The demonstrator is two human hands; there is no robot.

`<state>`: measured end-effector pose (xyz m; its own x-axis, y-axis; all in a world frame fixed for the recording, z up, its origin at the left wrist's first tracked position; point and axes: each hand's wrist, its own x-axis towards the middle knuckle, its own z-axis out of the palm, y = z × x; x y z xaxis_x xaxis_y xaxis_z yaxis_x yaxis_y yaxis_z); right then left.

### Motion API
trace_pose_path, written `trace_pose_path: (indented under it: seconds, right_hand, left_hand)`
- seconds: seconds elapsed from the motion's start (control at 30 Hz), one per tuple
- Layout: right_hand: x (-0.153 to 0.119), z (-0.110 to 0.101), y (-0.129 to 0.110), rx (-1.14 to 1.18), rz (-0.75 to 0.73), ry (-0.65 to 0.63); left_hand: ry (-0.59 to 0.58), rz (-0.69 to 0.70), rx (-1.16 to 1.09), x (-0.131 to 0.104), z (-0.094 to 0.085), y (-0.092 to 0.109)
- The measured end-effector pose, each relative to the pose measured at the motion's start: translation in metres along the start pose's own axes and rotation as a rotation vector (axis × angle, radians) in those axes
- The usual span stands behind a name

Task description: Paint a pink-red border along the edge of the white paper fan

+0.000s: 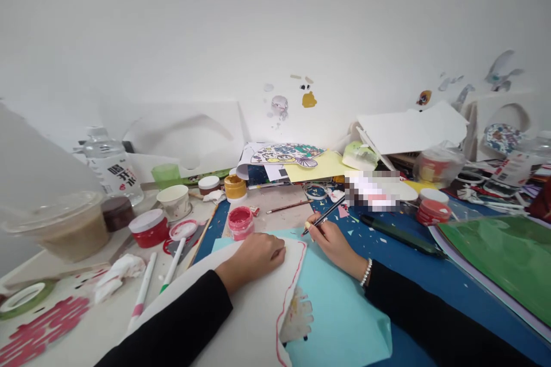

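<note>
My left hand point(257, 259) rests with curled fingers on a large white sheet point(245, 321), whose right edge carries a wavy red line. Between the fingers of my right hand point(331, 241) is a thin dark brush point(329, 210), its tip at the sheet's upper right corner. Under the white sheet lies a light blue sheet point(344, 315). A small stained cut-out piece point(298, 316) shows beside the red line. Just behind my left hand stands an open jar of pink-red paint point(240, 222). Whether my left fingers pinch anything is hidden.
A second brush point(289, 206) lies behind the paint jar. At the left are red and yellow paint jars, a paper cup point(174, 202), white markers and a water bottle point(112, 169). Green sheets point(495, 258) and a dark green pen point(402, 235) lie at the right.
</note>
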<state>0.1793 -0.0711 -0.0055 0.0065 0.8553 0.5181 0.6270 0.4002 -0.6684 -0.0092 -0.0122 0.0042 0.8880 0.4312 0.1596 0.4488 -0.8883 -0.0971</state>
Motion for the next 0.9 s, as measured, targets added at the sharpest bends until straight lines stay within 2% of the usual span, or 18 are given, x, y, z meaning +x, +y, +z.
trace_pose_path:
  seconds: [0.2,0.33,0.53,0.63,0.7,0.77,0.83,0.9]
  right_hand:
    - [-0.001,0.0,0.001,-0.037,0.005,0.001]
    - [-0.002,-0.002,0.002,-0.052,-0.003,0.009]
    - [-0.003,-0.007,0.003,-0.049,0.013,0.02]
    - [-0.003,-0.007,0.006,-0.053,0.014,0.008]
    - [-0.003,-0.006,0.008,-0.063,0.009,0.003]
    - [-0.003,-0.005,0.007,-0.068,0.008,-0.01]
    - [-0.004,-0.004,0.005,-0.066,0.007,-0.031]
    - [-0.004,-0.004,0.002,-0.061,0.0,-0.045]
  left_hand:
    - [-0.038,0.018,0.04,0.0,-0.009,0.001]
    - [-0.098,0.011,0.033,-0.002,-0.023,0.002]
    - [-0.176,-0.003,-0.008,-0.015,-0.067,-0.005]
    - [-0.219,-0.101,-0.023,-0.028,-0.094,-0.009]
    - [-0.288,-0.205,-0.044,-0.045,-0.108,-0.009]
    - [-0.322,-0.31,-0.073,-0.072,-0.114,-0.008]
    - [-0.266,-0.412,-0.102,-0.112,-0.109,-0.009]
    - [-0.184,-0.493,-0.127,-0.16,-0.091,-0.012]
